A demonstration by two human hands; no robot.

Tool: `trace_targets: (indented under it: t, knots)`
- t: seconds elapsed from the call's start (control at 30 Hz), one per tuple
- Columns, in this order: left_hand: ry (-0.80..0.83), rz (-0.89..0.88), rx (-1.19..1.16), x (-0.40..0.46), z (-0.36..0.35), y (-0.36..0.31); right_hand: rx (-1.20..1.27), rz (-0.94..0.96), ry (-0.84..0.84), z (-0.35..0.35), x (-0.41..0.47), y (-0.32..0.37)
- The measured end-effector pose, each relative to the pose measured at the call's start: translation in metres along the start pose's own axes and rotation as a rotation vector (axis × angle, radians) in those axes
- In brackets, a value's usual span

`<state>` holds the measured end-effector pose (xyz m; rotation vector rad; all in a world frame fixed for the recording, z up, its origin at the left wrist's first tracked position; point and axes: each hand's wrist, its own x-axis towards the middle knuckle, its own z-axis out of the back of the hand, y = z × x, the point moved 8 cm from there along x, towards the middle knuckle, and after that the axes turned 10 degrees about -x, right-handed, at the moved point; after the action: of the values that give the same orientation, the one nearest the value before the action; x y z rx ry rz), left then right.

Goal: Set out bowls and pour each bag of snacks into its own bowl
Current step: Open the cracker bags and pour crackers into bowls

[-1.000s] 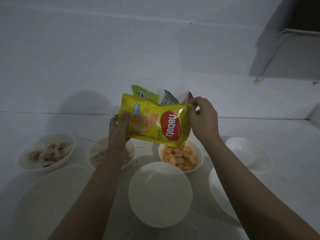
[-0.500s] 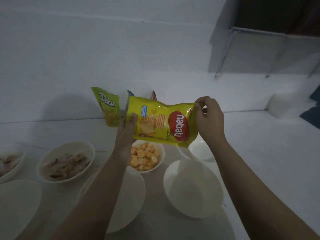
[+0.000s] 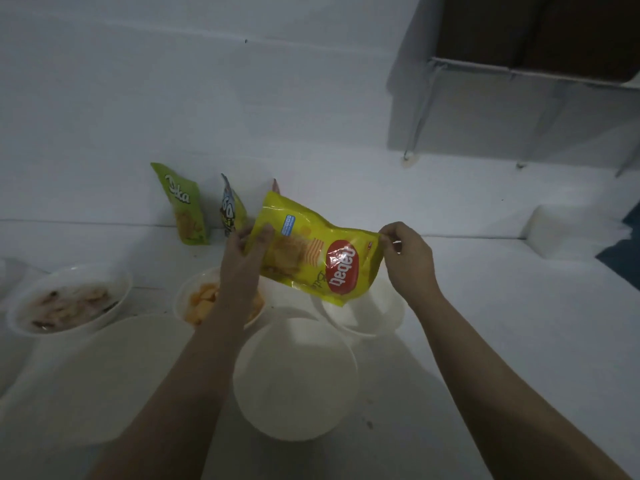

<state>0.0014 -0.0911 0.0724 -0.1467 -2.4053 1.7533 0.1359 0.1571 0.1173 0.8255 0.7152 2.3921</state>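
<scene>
Head view: yellow snack bag is gripped by left hand and its edge pinched by right hand, probably for tearing over the empty bowl below them.

Five white bowls; two of them hold snacks, three are bare; four snack bags, one held, three leaning far left.

the yellow snack bag is glossy plastic film, crinkled, with a bright glare on its red logo. the green bag against the wall has the same shiny film look. the bowls look smooth and matt white, and the worktop is a plain matt white surface.
</scene>
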Motion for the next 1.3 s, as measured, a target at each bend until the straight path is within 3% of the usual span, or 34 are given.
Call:
trace_targets:
  t: [0.2,1.0,1.3]
  knots:
    - [-0.066,-0.060,0.085,-0.007,-0.003,-0.002,0.042,0.018,-0.010,0.000,-0.001,-0.013]
    - [-0.066,-0.157,0.307,-0.008,-0.020,-0.026,0.131,0.085,-0.010,0.001,0.009,-0.024]
    - [-0.042,-0.150,0.265,-0.012,-0.024,-0.030,0.153,0.071,-0.028,0.007,0.011,-0.022]
